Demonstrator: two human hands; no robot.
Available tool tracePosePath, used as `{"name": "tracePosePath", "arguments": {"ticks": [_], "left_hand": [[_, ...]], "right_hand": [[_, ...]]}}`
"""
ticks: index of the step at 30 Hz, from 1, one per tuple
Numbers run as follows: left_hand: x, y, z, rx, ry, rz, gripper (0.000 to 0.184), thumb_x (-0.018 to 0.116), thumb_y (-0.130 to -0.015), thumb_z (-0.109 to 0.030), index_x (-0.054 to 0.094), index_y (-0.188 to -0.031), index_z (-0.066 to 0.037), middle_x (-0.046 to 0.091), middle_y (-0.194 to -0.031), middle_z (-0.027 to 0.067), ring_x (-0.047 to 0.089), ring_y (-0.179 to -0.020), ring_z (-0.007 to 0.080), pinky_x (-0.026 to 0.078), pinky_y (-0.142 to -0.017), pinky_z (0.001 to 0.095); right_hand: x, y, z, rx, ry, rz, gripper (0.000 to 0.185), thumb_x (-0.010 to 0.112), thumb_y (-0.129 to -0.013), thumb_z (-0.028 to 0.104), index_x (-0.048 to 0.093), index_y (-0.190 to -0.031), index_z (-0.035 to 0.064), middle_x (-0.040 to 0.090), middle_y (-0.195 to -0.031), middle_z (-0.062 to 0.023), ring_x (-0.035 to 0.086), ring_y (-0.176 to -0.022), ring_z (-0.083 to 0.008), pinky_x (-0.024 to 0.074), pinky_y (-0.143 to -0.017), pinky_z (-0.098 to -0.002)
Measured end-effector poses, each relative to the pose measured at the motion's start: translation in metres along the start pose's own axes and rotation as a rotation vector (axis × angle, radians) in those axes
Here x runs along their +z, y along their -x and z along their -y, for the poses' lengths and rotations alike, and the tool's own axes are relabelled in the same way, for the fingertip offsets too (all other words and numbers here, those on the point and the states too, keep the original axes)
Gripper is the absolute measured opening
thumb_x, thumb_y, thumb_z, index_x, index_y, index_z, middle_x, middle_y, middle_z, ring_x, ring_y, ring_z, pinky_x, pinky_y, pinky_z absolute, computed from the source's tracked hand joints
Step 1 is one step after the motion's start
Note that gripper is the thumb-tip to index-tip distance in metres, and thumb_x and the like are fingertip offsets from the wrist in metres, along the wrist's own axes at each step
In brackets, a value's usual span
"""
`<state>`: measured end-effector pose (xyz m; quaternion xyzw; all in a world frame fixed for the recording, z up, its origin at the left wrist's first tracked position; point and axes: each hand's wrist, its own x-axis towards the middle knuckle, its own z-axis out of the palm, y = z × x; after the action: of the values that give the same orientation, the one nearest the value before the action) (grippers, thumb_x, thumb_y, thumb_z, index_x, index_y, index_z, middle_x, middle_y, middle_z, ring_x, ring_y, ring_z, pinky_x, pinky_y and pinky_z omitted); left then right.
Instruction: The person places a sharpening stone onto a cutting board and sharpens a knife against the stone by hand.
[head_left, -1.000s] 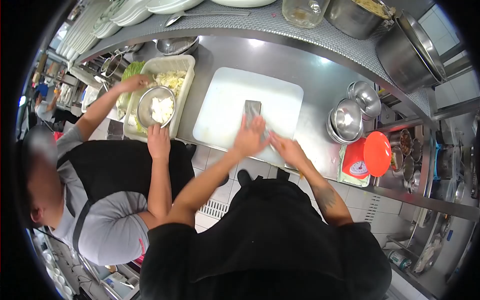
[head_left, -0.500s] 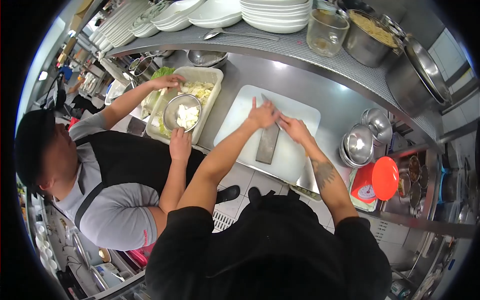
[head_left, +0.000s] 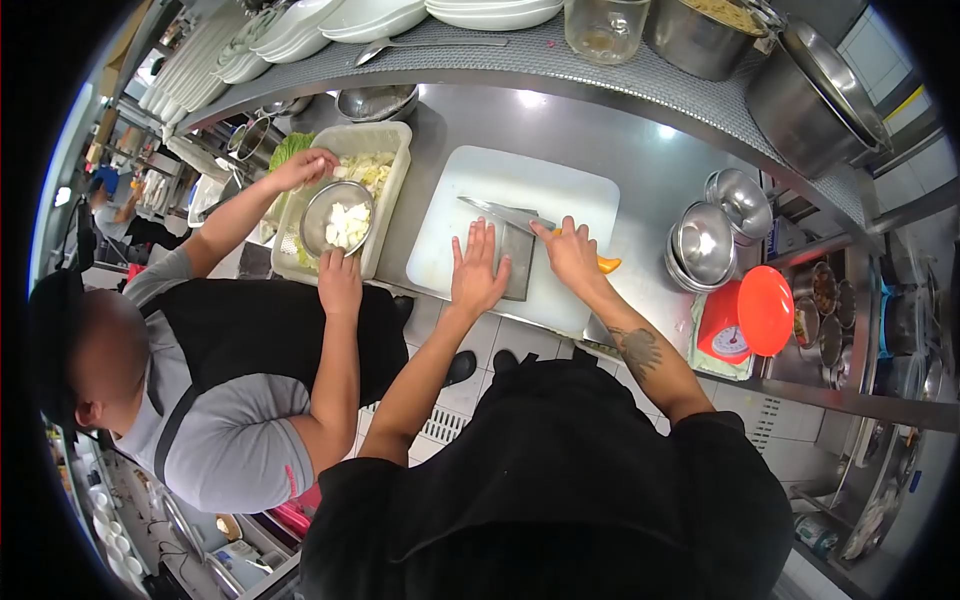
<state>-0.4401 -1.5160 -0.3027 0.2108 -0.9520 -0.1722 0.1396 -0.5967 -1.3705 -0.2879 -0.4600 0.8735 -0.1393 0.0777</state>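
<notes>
In my right hand (head_left: 573,256) is a kitchen knife with an orange handle (head_left: 608,265). Its blade (head_left: 497,211) points left, across the far end of a dark grey sharpening stone (head_left: 516,262). The stone lies lengthwise on a white cutting board (head_left: 440,230). My left hand (head_left: 480,270) is open just left of the stone, palm down, fingers stretched away from me. Its thumb is by the stone's edge; whether they touch I cannot tell. The fingers are apart from the blade.
At left, a co-worker's hands (head_left: 340,280) are at a steel bowl (head_left: 318,222) of pale cut pieces over a cream basket (head_left: 396,175) of chopped cabbage. Steel bowls (head_left: 703,238) and a red scale (head_left: 722,332) stand right. A shelf (head_left: 480,65) with dishes overhangs the back.
My left hand has come off the blade and moved left and nearer, opening flat. The knife has turned to point more leftward. The camera view has shifted slightly.
</notes>
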Motion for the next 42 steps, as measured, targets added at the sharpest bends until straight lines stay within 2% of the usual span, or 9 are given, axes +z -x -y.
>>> {"name": "tracePosePath", "arguments": {"ticks": [2, 9, 12, 17, 20, 24, 30, 37, 42], "left_hand": [[0.008, -0.001, 0.004, 0.048, -0.082, 0.087, 0.072, 0.048, -0.099, -0.038, 0.029, -0.155, 0.003, 0.023, -0.164, 0.0207, 0.021, -0.153, 0.0322, 0.009, -0.123, 0.0582], [0.024, -0.020, 0.019, 0.121, -0.164, 0.160, 0.072, 0.043, -0.101, -0.045, 0.029, -0.156, -0.001, 0.023, -0.165, 0.0155, 0.021, -0.154, 0.0275, 0.009, -0.123, 0.0579], [0.024, -0.031, 0.025, 0.173, -0.196, 0.208, 0.071, 0.041, -0.102, -0.045, 0.028, -0.156, 0.000, 0.024, -0.164, 0.0176, 0.021, -0.153, 0.0306, 0.010, -0.123, 0.0574], [0.022, -0.045, 0.032, 0.256, -0.319, 0.260, 0.072, 0.035, -0.103, -0.049, 0.027, -0.157, -0.002, 0.025, -0.165, 0.0135, 0.020, -0.154, 0.0244, 0.009, -0.125, 0.0507], [0.017, -0.053, 0.036, 0.273, -0.257, 0.306, 0.070, 0.037, -0.104, -0.047, 0.028, -0.156, -0.001, 0.027, -0.164, 0.0160, 0.024, -0.152, 0.0276, 0.012, -0.125, 0.0512], [0.012, -0.057, 0.037, 0.275, -0.266, 0.364, 0.071, 0.032, -0.104, -0.049, 0.028, -0.156, -0.001, 0.026, -0.164, 0.0137, 0.023, -0.153, 0.0245, 0.010, -0.126, 0.0484], [0.020, -0.031, 0.022, 0.324, -0.285, 0.337, 0.071, 0.034, -0.104, -0.048, 0.030, -0.155, 0.001, 0.030, -0.163, 0.0163, 0.026, -0.152, 0.0275, 0.011, -0.125, 0.0494], [0.040, 0.051, -0.058, 0.369, -0.131, 0.228, 0.069, 0.042, -0.102, -0.045, 0.038, -0.149, 0.006, 0.037, -0.157, 0.0219, 0.032, -0.149, 0.0315, 0.015, -0.124, 0.0521], [0.047, 0.035, -0.074, 0.377, -0.080, 0.167, 0.067, 0.046, -0.102, -0.043, 0.042, -0.147, 0.007, 0.041, -0.155, 0.0226, 0.034, -0.148, 0.0320, 0.016, -0.123, 0.0532]], "right_hand": [[0.024, 0.001, 0.001, 0.015, 0.076, -0.087, 0.058, 0.054, -0.093, 0.007, 0.054, -0.144, 0.0343, 0.052, -0.105, -0.0188, 0.055, -0.087, -0.0375, 0.0523, -0.072, -0.0521], [0.054, 0.006, -0.009, -0.013, 0.079, -0.073, 0.063, 0.055, -0.094, 0.010, 0.045, -0.151, 0.0356, 0.056, -0.106, -0.0218, 0.054, -0.089, -0.0373, 0.0519, -0.075, -0.0482], [0.044, 0.007, -0.009, -0.027, 0.008, -0.018, 0.060, 0.055, -0.097, 0.017, 0.042, -0.153, 0.0349, 0.058, -0.106, -0.0238, 0.056, -0.091, -0.0404, 0.0535, -0.076, -0.0508], [0.028, 0.004, -0.005, 0.065, -0.188, 0.130, 0.051, 0.049, -0.104, 0.032, 0.039, -0.154, 0.0339, 0.063, -0.105, -0.0255, 0.066, -0.089, -0.0481, 0.0554, -0.079, -0.0553], [0.033, -0.002, -0.008, 0.009, -0.224, 0.176, 0.051, 0.049, -0.102, 0.033, 0.040, -0.152, 0.0306, 0.068, -0.099, -0.0278, 0.069, -0.088, -0.0479, 0.0559, -0.079, -0.0551], [0.032, 0.002, -0.003, 0.012, -0.199, 0.130, 0.050, 0.049, -0.102, 0.033, 0.041, -0.152, 0.0304, 0.071, -0.090, -0.0272, 0.070, -0.085, -0.0460, 0.0568, -0.076, -0.0545], [0.030, 0.042, -0.004, 0.021, -0.219, 0.076, 0.048, 0.051, -0.101, 0.030, 0.047, -0.148, 0.0299, 0.070, -0.081, -0.0258, 0.069, -0.076, -0.0480, 0.0566, -0.071, -0.0560], [0.013, 0.147, -0.038, 0.081, -0.285, 0.096, 0.049, 0.055, -0.100, 0.030, 0.049, -0.148, 0.0351, 0.064, -0.083, -0.0219, 0.066, -0.073, -0.0434, 0.0539, -0.064, -0.0530], [0.008, 0.152, -0.044, 0.155, -0.230, 0.047, 0.047, 0.055, -0.100, 0.028, 0.052, -0.146, 0.0344, 0.061, -0.082, -0.0197, 0.065, -0.069, -0.0421, 0.0539, -0.062, -0.0511]]}}
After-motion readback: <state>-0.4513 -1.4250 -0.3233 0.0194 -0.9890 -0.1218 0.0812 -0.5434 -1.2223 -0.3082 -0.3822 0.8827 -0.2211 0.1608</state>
